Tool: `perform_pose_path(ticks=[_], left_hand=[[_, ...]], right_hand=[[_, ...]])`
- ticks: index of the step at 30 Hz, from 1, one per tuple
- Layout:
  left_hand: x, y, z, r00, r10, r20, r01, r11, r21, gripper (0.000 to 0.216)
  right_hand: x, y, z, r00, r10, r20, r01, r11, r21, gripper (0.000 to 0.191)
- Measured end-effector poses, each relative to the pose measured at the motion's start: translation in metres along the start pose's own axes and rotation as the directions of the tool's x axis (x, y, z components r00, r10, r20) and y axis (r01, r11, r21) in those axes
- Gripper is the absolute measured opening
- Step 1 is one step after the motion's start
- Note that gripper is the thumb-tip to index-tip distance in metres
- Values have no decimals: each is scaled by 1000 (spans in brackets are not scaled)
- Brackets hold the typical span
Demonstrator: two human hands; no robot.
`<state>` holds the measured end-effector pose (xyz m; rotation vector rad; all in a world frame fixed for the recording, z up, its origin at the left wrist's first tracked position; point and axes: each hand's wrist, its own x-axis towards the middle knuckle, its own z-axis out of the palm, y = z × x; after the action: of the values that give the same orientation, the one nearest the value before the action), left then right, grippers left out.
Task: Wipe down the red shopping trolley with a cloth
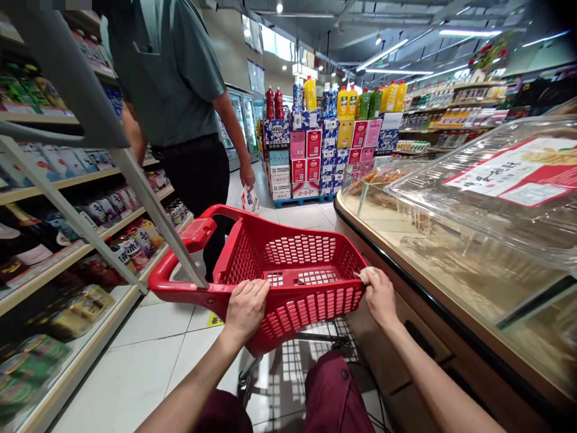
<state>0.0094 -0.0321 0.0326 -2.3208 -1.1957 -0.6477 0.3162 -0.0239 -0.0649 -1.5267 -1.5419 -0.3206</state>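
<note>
A red plastic shopping cart (311, 300) stands across in front of me, its basket holding nothing I can make out. My left hand (246, 308) is closed over the near rim of the basket, close to the grey metal post (155, 210). At the basket's right corner, my right hand (380, 296) closes around a crumpled white cloth or tissue (368, 275) that touches the red rim. The fingertips of both hands are partly hidden.
A person (180, 96) holding a plastic bag (250, 200) stands behind the cart. Drink shelves (90, 180) line the left. On the right is a glass-edged display counter (433, 264) with clear food boxes (505, 186). Stacked drink cartons (311, 153) stand farther back.
</note>
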Motion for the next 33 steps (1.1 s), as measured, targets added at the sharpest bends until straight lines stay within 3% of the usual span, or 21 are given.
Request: perform_pose_path(ticks=[2,7,12,16,18,23,28,31,33], left_hand=[[1,2,0,1000,-21,17,21,1000,-20,28],[2,2,-1,996,-58,64,61,997,-56,31],[2,5,-2,994,-71,81,77,995,-66,34],[2,6,-2,992,-81,94,87,995,-54,34],[2,5,-1,991,-81,102,87,995,-55,34],[4,3,2,990,-113,79,118,991,-57,31],[11,-2,1,986,-151,66,154,987,-46,24],[16,-3,2,981,-172,88,174,984,-23,23],[18,2,7,977,-189,102,188,982,20,26]], right_hand=[[0,-7,3,1000,22,-12,-22,1000,3,41],[-6,-41,14,973,-204,112,189,973,133,43],[-6,-48,18,1000,9,9,-9,999,43,44],[-8,-76,28,976,-190,111,176,977,123,44],[-5,-71,27,970,-201,133,188,977,102,42],[3,-36,14,997,8,72,-3,998,-59,38],[3,-39,13,980,-137,141,132,990,45,38],[8,-30,13,997,16,77,-14,999,-29,37],[9,-30,17,998,51,43,-50,998,-33,38]])
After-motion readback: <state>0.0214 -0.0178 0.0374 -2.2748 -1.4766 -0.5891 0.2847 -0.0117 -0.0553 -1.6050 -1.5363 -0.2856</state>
